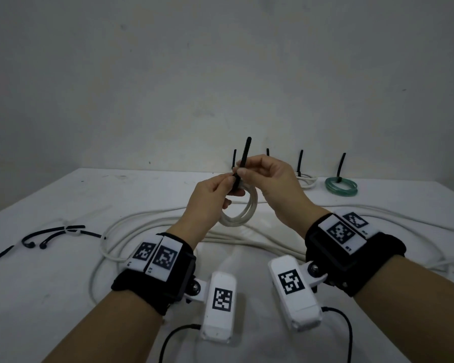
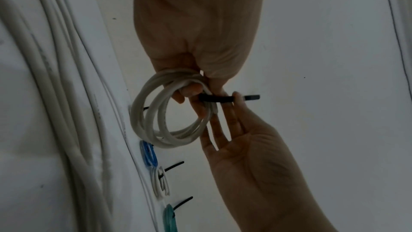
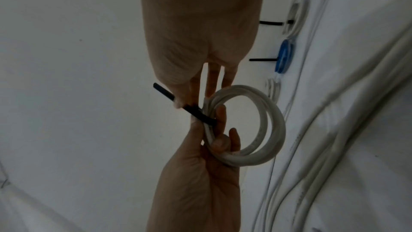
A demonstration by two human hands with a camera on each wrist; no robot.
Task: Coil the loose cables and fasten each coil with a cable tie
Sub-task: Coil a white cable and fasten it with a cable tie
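Note:
I hold a small white cable coil [image 1: 243, 213] above the table, between both hands. My left hand [image 1: 227, 184] grips the coil's top with thumb and curled fingers, where a black cable tie [image 1: 244, 158] wraps the strands. My right hand [image 1: 243, 170] pinches the tie's free tail, which points up and away. In the left wrist view the coil [image 2: 169, 115] hangs from my left fingers and the tie [image 2: 218, 99] runs to my right fingertips. The right wrist view shows the tie [image 3: 169, 94] in my thumb pinch, next to the coil [image 3: 267, 130].
Tied coils line the table's far edge, tie tails upright: a white one [image 1: 306, 180], a green one [image 1: 341, 187] and a blue one [image 2: 148, 154]. Long loose white cable [image 1: 152, 224] sprawls under my wrists. Loose black ties [image 1: 53, 231] lie at the left.

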